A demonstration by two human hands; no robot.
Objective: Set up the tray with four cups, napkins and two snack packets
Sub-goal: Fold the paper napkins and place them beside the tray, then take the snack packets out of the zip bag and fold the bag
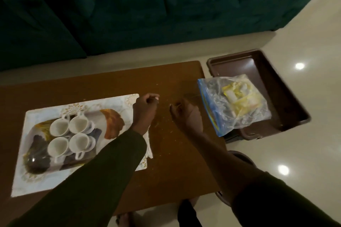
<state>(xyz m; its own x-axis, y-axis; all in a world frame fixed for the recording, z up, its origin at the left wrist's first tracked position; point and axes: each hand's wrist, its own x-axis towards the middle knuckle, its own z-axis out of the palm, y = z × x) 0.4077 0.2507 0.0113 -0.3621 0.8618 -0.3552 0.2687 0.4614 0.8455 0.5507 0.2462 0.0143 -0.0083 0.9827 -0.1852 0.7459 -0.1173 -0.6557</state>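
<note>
A white floral tray (36, 180) lies on the left of the brown table (175, 162). Several white cups (72, 134) stand close together on its left half. White napkins (149, 148) peek out at the tray's right edge, partly hidden under my left forearm. My left hand (145, 108) hovers over the tray's far right corner, fingers curled, with nothing seen in it. My right hand (186, 116) hangs over the bare table with curled fingers, just left of a clear zip bag (234, 105) holding yellow and white snack packets.
The zip bag rests across the rim of a dark brown plastic tub (276, 86) standing on the floor beyond the table's right end. A dark green sofa (129, 5) runs along the far side. Crumbs dot the table. Glossy pale floor (304, 153) lies to the right.
</note>
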